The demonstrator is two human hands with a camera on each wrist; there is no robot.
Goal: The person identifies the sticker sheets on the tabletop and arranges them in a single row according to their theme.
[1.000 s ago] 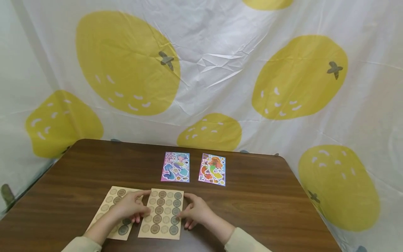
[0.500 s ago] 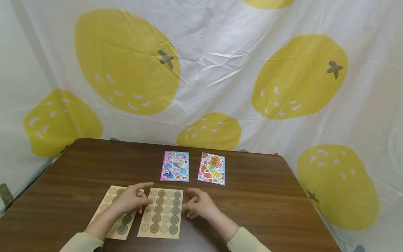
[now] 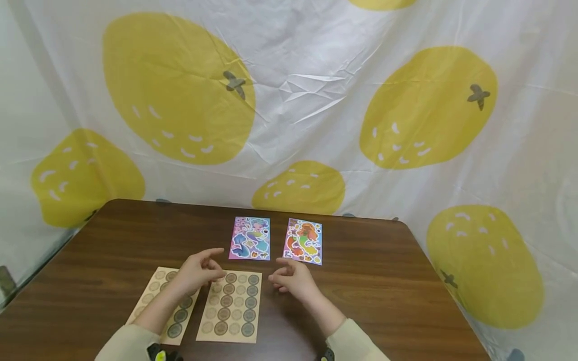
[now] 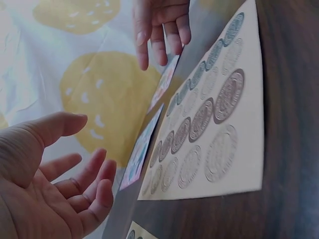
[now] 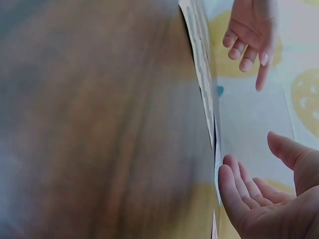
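Observation:
My left hand (image 3: 196,273) hovers over the gap between two tan sticker sheets, fingers loosely bent and holding nothing. The right-hand sticker sheet (image 3: 232,308), printed with rows of round seals in brown, grey-green and pale tones, lies flat between my hands. Partly under my left forearm lies the other tan sticker sheet (image 3: 152,296). My right hand (image 3: 295,281) is raised beyond the right sheet's edge, its fingers relaxed and nothing in them. In the left wrist view the left fingers (image 4: 79,189) are apart from the seal sheet (image 4: 204,114).
Farther back on the brown wooden table (image 3: 370,281) lie a blue-and-pink mermaid sticker sheet (image 3: 250,238) and an orange-haired mermaid sticker sheet (image 3: 303,241). A white curtain with yellow fruit prints (image 3: 180,90) hangs behind the table.
Both hands have let go of the right tan sheet's edges and moved up and forward, toward the mermaid sheets. The sheets stay in place.

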